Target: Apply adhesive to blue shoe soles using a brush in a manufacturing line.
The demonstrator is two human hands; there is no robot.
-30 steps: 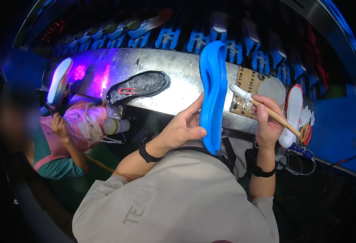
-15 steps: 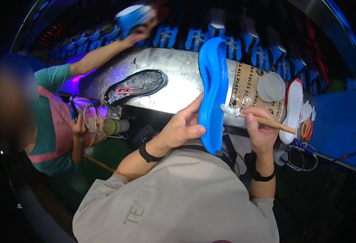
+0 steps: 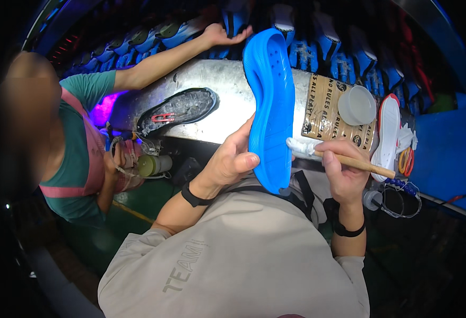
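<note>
A bright blue shoe sole (image 3: 273, 106) stands nearly upright in front of me, its hollow inner side turned toward the right. My left hand (image 3: 232, 159) grips its lower left edge, thumb along the rim and the other fingers hidden behind. My right hand (image 3: 345, 172) is closed round the wooden handle of a brush (image 3: 368, 165). The brush's white, wrapped-looking head (image 3: 301, 147) meets or nearly meets the sole's right edge. Beyond the right hand, a translucent plastic cup (image 3: 357, 105) rests on brown printed cardboard (image 3: 318, 108).
On the metal bench (image 3: 201, 71) lies a dark shoe sole (image 3: 177, 112) with a red piece on it. A white sole with red edging (image 3: 386, 138) and orange scissors (image 3: 406, 160) are at right. Blue-and-white shoes (image 3: 325, 34) line the back. A co-worker's arm (image 3: 174, 58) reaches in from the left.
The blue sole has tilted and turned to show more of its inside, shifting slightly left. My right hand moved slightly right and down with the brush. The co-worker's hand has released a blue shoe.
</note>
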